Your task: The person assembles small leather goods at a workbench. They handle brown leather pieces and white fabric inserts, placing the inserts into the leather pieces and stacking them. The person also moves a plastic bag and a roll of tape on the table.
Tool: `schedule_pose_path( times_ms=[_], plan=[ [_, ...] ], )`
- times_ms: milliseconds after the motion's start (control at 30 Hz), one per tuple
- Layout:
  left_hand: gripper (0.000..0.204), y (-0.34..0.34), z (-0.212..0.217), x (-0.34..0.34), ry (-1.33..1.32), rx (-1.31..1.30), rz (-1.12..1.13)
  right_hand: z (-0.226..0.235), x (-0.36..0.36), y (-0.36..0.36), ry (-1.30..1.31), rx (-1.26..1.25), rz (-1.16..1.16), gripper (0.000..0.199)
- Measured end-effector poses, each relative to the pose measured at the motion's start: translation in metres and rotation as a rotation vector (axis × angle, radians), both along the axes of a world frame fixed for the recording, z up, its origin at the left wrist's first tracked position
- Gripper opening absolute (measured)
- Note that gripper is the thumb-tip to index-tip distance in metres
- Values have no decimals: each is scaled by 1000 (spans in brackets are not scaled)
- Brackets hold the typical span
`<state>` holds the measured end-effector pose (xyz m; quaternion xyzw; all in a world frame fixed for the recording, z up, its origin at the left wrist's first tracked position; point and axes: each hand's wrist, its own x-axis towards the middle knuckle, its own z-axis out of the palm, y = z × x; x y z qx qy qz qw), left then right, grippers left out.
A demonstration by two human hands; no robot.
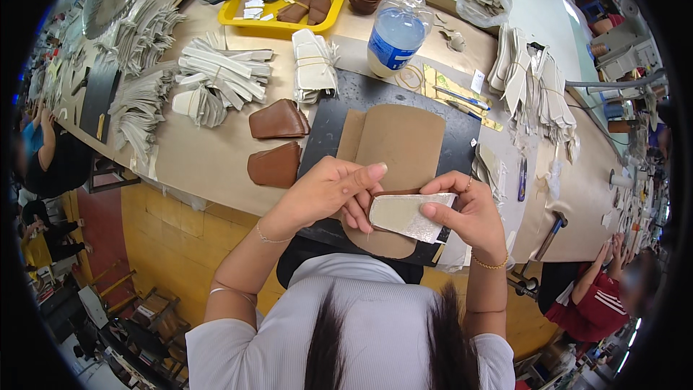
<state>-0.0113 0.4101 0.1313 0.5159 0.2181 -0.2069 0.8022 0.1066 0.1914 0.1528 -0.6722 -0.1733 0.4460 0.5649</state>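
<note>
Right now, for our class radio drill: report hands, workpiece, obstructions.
Right hand gripping pale, brown-edged piece, thumb on top. Left hand at its left end. Piece above brown sheet; only fingers cover it.

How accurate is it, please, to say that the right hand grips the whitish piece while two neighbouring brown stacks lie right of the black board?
The side is wrong: the head view shows the two brown stacks left of the black board. The right hand does grip the whitish piece.
</note>
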Motion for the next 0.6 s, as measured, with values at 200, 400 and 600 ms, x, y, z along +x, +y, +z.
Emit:
schedule_pose_path(
  times_ms=[200, 400, 600],
  plan=[
    [47, 1, 1, -1, -13, -22, 3, 2, -1, 2, -22, -2, 1, 22],
    [26, 2, 0, 0, 13, -25, -21, 2, -1, 2, -86, -37, 10, 21],
    [28, 3, 4, 1, 24, 20, -55, 2, -3, 3, -81, -21, -13, 21]
  ],
)
